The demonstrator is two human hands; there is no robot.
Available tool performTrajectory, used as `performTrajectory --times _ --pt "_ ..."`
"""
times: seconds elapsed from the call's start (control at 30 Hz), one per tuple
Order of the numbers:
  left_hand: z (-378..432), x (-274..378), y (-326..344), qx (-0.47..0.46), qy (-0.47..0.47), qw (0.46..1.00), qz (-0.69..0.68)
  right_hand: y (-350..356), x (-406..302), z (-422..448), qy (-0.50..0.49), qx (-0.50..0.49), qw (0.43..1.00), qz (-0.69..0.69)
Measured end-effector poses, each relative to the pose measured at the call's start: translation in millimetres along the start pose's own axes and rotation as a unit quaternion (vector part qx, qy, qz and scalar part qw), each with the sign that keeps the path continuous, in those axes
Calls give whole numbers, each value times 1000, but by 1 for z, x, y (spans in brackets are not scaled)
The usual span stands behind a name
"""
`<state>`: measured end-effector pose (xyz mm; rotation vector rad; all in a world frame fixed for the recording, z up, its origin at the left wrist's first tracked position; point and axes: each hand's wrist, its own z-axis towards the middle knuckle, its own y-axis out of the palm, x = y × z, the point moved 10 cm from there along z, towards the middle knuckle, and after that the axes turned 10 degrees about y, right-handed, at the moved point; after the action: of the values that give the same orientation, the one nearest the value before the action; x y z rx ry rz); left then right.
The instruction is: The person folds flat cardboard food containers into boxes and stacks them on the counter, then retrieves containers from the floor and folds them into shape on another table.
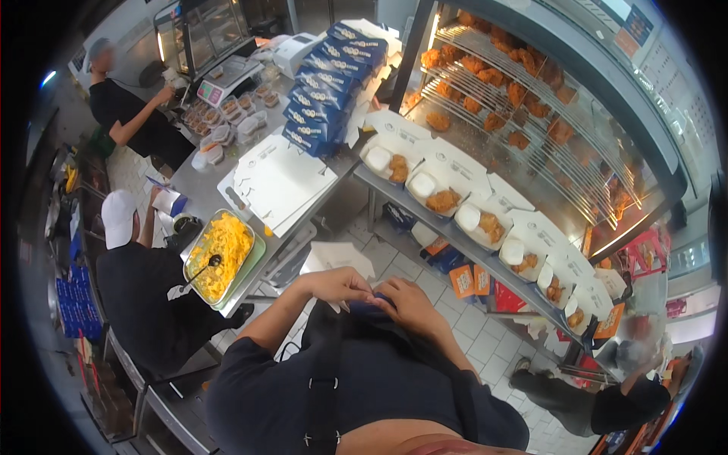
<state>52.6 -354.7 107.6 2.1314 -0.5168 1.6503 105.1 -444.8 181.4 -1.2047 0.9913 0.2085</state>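
Note:
In front of my body I hold a partly folded cardboard food box, white inside and dark blue outside. My left hand pinches its near edge, the fingertips meeting those of the other hand. Around the blue side curls my right hand. My fingers hide much of the box's near end. Beyond my left hand, flat white box blanks lie stacked on the steel table. To my right runs a shelf with a row of open boxes, several of them holding fried chicken and a lidded white tub.
A glass tray of yellow food with a ladle stands at the table corner. Stacked blue boxes rise behind. A heated display cabinet holds fried chicken. Two people work at left; another person stands at lower right.

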Motion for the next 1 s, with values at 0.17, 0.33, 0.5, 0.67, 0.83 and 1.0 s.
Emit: performTrajectory --times 0.17,0.33,0.5,0.67,0.83,1.0 --pt "-25 97 -18 177 132 932 289 -13 29 2 90 4 993 75" --pt "-76 176 -36 455 254 748 412 -34 61 -16 147 187 935 263" --pt "-35 80 -63 392 258 875 116 -39 -5 -6 -6 162 964 209" --pt "-38 78 -54 348 339 873 52 -44 -4 -6 -18 222 969 111" --pt "-43 99 -70 366 256 877 173 -49 -21 -6 -73 203 976 34" --pt "-39 108 -49 195 362 910 54 -50 -5 -5 -2 219 968 120"
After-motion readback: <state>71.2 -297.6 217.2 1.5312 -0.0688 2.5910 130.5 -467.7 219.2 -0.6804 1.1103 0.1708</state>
